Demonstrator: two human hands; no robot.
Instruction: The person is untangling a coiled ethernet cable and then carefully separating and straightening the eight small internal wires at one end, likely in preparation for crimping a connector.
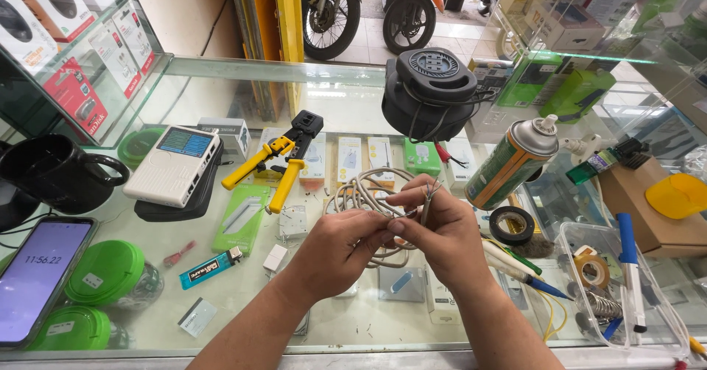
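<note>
Both hands meet over the glass counter (243, 105). My right hand (434, 234) pinches the stripped end of a grey network cable (364, 193), its thin coloured wires (429, 191) sticking up between thumb and forefinger. My left hand (339, 248) grips the same cable just left of that, fingertips touching the right hand. The rest of the cable lies coiled on the glass behind the hands. A yellow-handled crimping tool (276, 160) lies to the upper left of the hands.
A white cable tester (173, 164), black mug (55, 171), phone (37, 274), green lids (107, 270) and lighter (210, 267) lie left. A black extension reel (431, 94), spray can (512, 160), tape roll (512, 224), pens and clear tray (618, 282) stand right.
</note>
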